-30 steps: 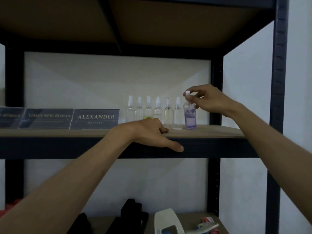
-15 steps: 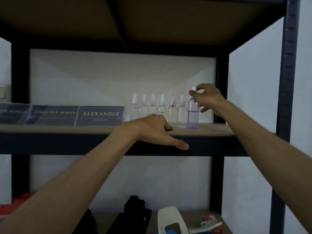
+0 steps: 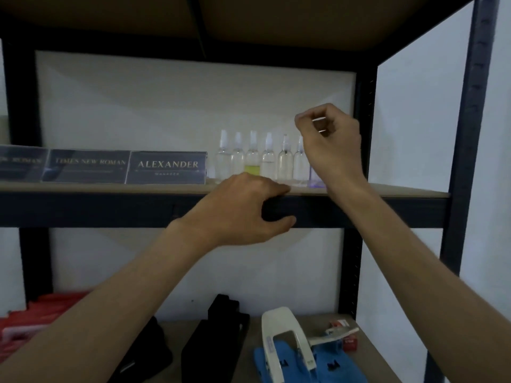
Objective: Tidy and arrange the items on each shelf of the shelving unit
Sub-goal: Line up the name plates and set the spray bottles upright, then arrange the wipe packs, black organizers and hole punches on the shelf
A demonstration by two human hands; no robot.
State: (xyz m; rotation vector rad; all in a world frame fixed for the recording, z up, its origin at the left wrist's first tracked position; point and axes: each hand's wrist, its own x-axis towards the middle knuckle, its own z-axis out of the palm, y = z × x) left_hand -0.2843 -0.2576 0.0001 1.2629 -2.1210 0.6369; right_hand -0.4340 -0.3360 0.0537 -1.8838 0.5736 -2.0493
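A row of small clear spray bottles (image 3: 253, 161) stands at the back right of the middle shelf (image 3: 110, 189); one holds yellow liquid. At the row's right end stands a purple-tinted bottle (image 3: 315, 178), mostly hidden behind my right wrist. My right hand (image 3: 331, 142) hovers above that end of the row with its fingers curled and nothing in them. My left hand (image 3: 243, 208) grips the shelf's front edge, fingers on top and thumb under the dark beam. Three dark nameplates (image 3: 166, 167) stand in a line on the left.
The lower shelf carries a white hole punch (image 3: 279, 341) on a blue cloth (image 3: 326, 363), a small red box (image 3: 349, 344), black items (image 3: 218, 335) and a red bag (image 3: 41, 316). Dark metal uprights (image 3: 467, 134) frame the right side. Another shelf board sits close overhead.
My right hand has let go of the purple bottle's cap and risen above it, fingers curled. The bottle stays at the row's right end. The view has dropped slightly.
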